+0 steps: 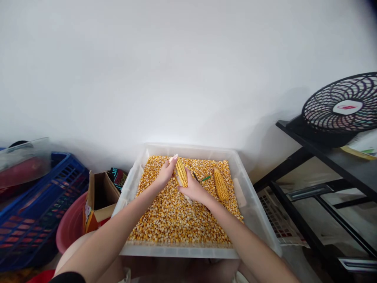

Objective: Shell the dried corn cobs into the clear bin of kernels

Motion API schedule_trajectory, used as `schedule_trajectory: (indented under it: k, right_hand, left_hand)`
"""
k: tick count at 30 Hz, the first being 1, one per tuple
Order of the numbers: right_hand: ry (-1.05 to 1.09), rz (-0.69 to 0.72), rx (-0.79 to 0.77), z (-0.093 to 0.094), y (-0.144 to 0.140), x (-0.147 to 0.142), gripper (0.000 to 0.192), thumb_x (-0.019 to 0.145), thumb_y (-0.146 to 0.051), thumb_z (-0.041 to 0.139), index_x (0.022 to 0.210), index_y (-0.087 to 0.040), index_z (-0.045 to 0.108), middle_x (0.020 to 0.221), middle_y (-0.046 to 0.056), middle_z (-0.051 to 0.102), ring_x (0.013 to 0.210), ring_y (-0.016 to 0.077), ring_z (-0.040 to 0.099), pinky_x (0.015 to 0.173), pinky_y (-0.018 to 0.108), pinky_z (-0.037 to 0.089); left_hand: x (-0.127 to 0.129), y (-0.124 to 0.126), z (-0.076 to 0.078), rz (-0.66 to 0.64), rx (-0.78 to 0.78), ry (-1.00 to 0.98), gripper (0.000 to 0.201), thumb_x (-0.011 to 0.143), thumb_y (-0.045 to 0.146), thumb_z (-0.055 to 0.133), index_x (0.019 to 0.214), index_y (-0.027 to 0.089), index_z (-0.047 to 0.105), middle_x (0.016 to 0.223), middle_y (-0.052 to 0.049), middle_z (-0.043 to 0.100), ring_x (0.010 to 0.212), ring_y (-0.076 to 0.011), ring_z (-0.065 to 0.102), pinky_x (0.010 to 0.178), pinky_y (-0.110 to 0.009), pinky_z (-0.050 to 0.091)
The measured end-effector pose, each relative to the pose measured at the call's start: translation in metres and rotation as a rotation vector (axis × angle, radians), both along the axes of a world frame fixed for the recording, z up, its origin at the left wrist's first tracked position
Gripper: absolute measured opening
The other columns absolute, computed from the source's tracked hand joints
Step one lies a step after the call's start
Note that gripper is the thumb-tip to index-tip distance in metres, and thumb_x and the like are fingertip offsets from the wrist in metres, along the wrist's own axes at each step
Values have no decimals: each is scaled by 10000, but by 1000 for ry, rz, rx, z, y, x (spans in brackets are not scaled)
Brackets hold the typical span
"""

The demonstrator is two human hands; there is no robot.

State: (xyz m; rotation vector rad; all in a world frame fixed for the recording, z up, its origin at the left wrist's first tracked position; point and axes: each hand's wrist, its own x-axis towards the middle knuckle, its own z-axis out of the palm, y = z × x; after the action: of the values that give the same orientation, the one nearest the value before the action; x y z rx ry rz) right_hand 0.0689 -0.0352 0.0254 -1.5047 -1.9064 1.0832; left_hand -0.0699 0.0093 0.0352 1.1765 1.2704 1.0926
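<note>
Head view: the person's two bare forearms reach over a clear plastic tub (257, 224), which stands before a pale wall (176, 70).
Blue crate (26, 214): it is at the far left, with openwork sides; a see-through sheet (28, 161) lies tilted over its top.
Pink basin (68, 224): it is beside the crate, partly hidden by the cardboard box (98, 192), whose top is open.
Left hand (165, 172): its fingers are bent together, close at the upper end of the held cob (182, 172). Something pale shows by the fingertips; whether these pinch the cob, I cannot tell.
Held cob: yellow, still full of kernels on the visible side, it is tilted between the two hands, above the loose kernels (176, 224) that cover the tub's bottom.
Right hand (194, 190): thumb and fingers are closed around the cob's lower end.
Green-handled tool (205, 178): it lies on the kernels, just beyond the right hand.
Second cob (220, 184): yellow also, it rests on the kernels near the tub's right side.
Black fan (344, 108): it sits on a dark stand (319, 151) at the far right.
</note>
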Motion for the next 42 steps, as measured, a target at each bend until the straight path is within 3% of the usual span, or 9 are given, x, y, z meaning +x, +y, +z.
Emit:
schedule_trajectory:
  k: [8,11,15,21,25,32,42]
  right_hand:
    - [110,-15,-18,-4,6,4,839,671,-313,594,1362,-204,130,1218,111,478,1074,224,492,909,351,355]
    - [106,-18,-9,-3,5,3,832,677,-309,591,1363,-207,133,1196,111,496,1061,229,503,907,361,355]
    - [92,-20,-29,-4,4,3,827,673,-312,600,1360,-205,153,1186,117,499,1066,239,499,927,376,336]
    - [180,-3,-23,-13,9,6,852,667,-337,608,1358,-196,131,1159,96,501,1107,219,461,958,364,314]
    - [216,13,-2,-14,10,6,818,674,-314,598,1350,-204,150,1135,85,518,1084,201,480,934,340,342]
    - [81,-27,-46,-6,5,4,865,670,-335,605,1370,-200,116,1232,129,461,1122,242,460,950,383,315]
    - [309,41,-65,-7,10,7,845,655,-287,617,1348,-208,139,1244,85,444,1130,192,442,968,337,319]
  left_hand:
    - [-4,4,-9,-113,46,-48,512,775,605,365,1036,183,488,830,-44,547,740,-154,534,561,-225,433]
    - [-4,4,-7,-118,-10,-53,544,773,627,326,1038,178,482,854,-61,560,750,-169,541,554,-240,443]
    - [-3,1,-4,-84,27,-2,499,737,606,436,981,175,494,827,-43,551,689,-136,522,514,-203,403]
    - [-6,1,-5,-202,48,-86,449,757,569,451,994,188,462,881,-28,543,755,-126,531,611,-224,440]
    - [-8,2,-1,-214,4,-115,439,766,570,424,989,195,463,903,-31,547,790,-143,543,628,-249,461]
    - [-2,-5,6,-182,10,-37,451,730,558,500,972,181,448,852,-28,561,733,-139,551,556,-210,430]
    - [-12,0,2,-294,19,-92,429,759,538,473,1023,200,447,964,-42,545,849,-153,542,658,-248,452]
